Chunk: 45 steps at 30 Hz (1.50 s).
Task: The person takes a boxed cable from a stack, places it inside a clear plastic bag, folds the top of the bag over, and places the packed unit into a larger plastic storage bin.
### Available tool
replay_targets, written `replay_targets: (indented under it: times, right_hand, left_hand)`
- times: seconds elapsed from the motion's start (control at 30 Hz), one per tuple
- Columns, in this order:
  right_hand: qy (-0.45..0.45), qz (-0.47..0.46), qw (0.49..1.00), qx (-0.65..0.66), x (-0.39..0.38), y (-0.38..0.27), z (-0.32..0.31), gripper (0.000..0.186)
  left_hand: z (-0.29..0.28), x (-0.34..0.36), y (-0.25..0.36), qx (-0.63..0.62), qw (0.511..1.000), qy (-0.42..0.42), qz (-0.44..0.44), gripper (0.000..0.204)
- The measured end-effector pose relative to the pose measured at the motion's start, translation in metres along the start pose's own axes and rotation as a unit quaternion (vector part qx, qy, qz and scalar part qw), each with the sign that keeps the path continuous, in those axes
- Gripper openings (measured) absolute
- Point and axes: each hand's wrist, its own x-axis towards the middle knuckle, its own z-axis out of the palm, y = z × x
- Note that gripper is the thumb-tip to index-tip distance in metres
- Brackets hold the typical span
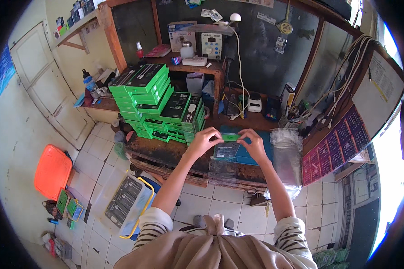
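Observation:
My left hand (206, 141) and my right hand (252, 144) face each other over the workbench, fingertips pinched. Between them they hold a small green piece (230, 137) by its two ends. Just below it lies a dark, flat package (226, 151) with pale print; whether the green piece is joined to it I cannot tell. Clear plastic film (222, 177) hangs from it over the bench's front edge. Under my right hand is a blue mat (251, 157). Left of my left hand rise stacks of green-and-black boxes (141, 80).
A pile of clear plastic bags (286, 154) lies right of the mat. At the back sit a white label-printer-like device (254, 103) and a bench instrument (211, 46) on a raised shelf. On the floor at left is a yellow-handled clear bin (129, 204) with packaged cables.

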Motion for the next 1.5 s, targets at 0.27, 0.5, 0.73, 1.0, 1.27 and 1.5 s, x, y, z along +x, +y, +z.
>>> replay_targets:
  times: [0.27,0.5,0.73,1.0,1.27,1.5]
  right_hand:
    - [0.058,0.166,0.958,0.224,-0.001,0.018,0.012,0.023]
    - [0.000,0.211,0.953,0.219,-0.009,0.047,0.022,0.018]
    - [0.060,0.197,0.938,0.280,-0.003,0.029,0.024,0.012]
    - [0.113,0.109,0.979,0.132,0.043,-0.029,-0.019,0.011]
    - [0.149,0.017,0.983,0.107,0.076,-0.065,-0.052,0.022]
    - [0.192,-0.032,0.980,-0.030,0.017,-0.050,0.018,0.048]
  left_hand:
    - [0.007,-0.002,-0.003,-0.030,0.999,0.027,-0.001,0.018]
    - [0.026,-0.023,-0.004,-0.187,0.967,0.120,-0.127,0.029]
    - [0.030,-0.017,-0.009,-0.249,0.940,0.158,-0.170,0.010]
    - [-0.018,0.043,0.034,-0.158,0.970,0.144,-0.112,0.009]
    - [-0.045,0.081,0.059,-0.289,0.946,0.098,-0.112,0.012]
    - [-0.031,0.077,0.059,-0.385,0.900,0.095,-0.180,0.014]
